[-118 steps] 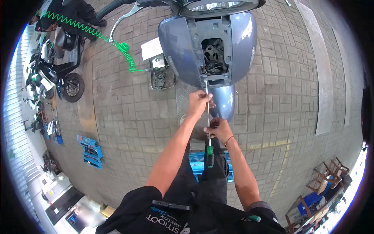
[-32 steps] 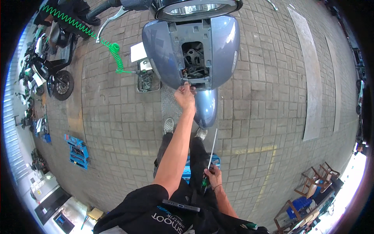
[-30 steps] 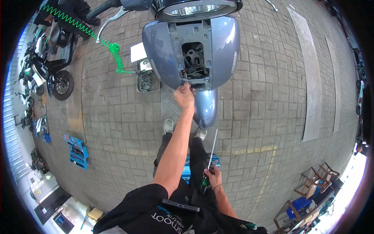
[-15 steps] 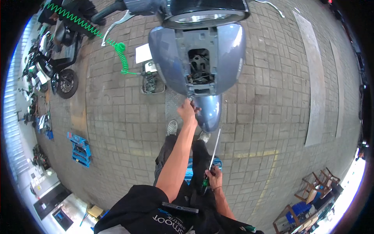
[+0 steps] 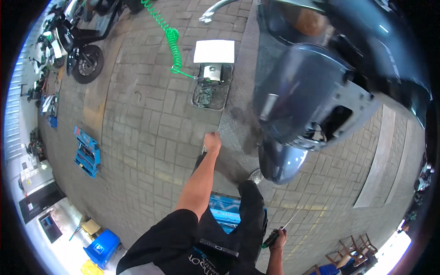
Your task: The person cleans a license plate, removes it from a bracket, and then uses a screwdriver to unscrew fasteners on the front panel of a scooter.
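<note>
A person's left hand (image 5: 212, 142), closed in a loose fist with nothing visibly in it, hangs over grey paving beside a blue-grey scooter's opened front panel (image 5: 316, 105). Low at the hip, the right hand (image 5: 277, 239) grips a long green-handled metal screwdriver (image 5: 280, 231). Beyond lie a coiled green cable (image 5: 169, 32) and a blue plastic crate (image 5: 86, 151).

You are standing in the open yard of a scooter repair shop. Brick paving (image 5: 151, 137) runs underfoot, and a grey-blue scooter (image 5: 316, 91) with its front panel open stands before you. More bikes (image 5: 82, 50) are parked at the far left, a green coiled air hose (image 5: 170, 34) lies across the paving, and blue tool cases (image 5: 86, 152) sit open on the ground.
</note>
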Tool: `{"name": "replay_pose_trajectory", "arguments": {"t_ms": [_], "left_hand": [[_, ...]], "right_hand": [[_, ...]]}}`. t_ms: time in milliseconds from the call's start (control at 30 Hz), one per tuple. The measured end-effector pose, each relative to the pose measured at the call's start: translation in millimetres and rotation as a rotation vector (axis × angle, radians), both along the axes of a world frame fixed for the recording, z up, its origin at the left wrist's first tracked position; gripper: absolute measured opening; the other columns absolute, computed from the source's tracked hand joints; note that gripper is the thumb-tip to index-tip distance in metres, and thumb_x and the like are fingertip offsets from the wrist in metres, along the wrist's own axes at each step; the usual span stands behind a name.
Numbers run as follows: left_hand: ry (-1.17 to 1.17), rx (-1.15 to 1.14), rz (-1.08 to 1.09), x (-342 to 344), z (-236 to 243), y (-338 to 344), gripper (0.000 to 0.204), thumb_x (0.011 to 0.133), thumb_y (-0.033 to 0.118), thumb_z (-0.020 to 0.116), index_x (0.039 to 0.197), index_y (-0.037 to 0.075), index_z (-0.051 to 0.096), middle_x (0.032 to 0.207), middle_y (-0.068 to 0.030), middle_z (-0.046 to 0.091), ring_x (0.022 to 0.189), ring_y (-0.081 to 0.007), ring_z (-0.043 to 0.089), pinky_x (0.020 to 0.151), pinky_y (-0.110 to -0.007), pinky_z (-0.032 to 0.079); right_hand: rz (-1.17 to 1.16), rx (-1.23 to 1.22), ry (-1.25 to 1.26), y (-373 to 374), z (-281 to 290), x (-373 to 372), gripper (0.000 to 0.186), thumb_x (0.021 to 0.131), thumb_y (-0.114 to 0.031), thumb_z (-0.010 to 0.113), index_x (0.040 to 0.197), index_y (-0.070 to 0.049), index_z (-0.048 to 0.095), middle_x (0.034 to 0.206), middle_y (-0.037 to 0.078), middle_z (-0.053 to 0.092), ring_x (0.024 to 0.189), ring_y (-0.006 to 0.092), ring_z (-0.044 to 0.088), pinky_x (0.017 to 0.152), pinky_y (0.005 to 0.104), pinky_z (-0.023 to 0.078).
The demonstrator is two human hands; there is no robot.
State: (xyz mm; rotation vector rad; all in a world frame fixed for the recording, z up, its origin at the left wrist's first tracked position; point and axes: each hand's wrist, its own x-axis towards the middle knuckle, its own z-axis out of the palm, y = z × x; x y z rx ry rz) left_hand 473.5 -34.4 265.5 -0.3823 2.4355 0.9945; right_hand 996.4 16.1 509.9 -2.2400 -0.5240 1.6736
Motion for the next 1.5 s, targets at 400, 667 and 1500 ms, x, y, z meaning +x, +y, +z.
{"name": "replay_pose_trajectory", "arguments": {"t_ms": [400, 667, 1500], "left_hand": [[-0.060, -0.035, -0.437, -73, 0, -50, 0.037, 0.089, 0.031, 0.059, 0.096, -0.004, 0.072, 0.097, -0.0279, 0.070, 0.097, -0.0472, 0.066, 0.083, -0.054, 0.052], [-0.295, -0.074, -0.740, 53, 113, -86, 0.029, 0.087, 0.027, 0.062, 0.095, 0.001, 0.074, 0.099, -0.0249, 0.071, 0.099, -0.0428, 0.068, 0.089, -0.051, 0.053], [-0.479, 1.045, -0.236, 195, 281, 266, 0.025, 0.101, 0.020, 0.061, 0.114, -0.001, 0.064, 0.103, -0.0165, 0.072, 0.086, -0.0272, 0.075, 0.067, -0.035, 0.062]], "right_hand": [[0.221, -0.211, 0.001, -48, 57, -102, 0.051, 0.086, -0.010, 0.066, 0.135, -0.009, 0.050, 0.089, 0.008, 0.062, 0.072, 0.0204, 0.063, 0.054, 0.0367, 0.055], [0.618, -0.333, 0.067, -45, 73, -73, 0.063, 0.079, -0.002, 0.068, 0.140, -0.002, 0.052, 0.106, 0.010, 0.065, 0.071, 0.0193, 0.064, 0.054, 0.0345, 0.056], [0.557, 0.359, 0.340, 95, 88, -58, 0.042, 0.093, -0.020, 0.071, 0.129, 0.000, 0.061, 0.089, 0.006, 0.064, 0.083, 0.0114, 0.055, 0.075, 0.0301, 0.048]]}}
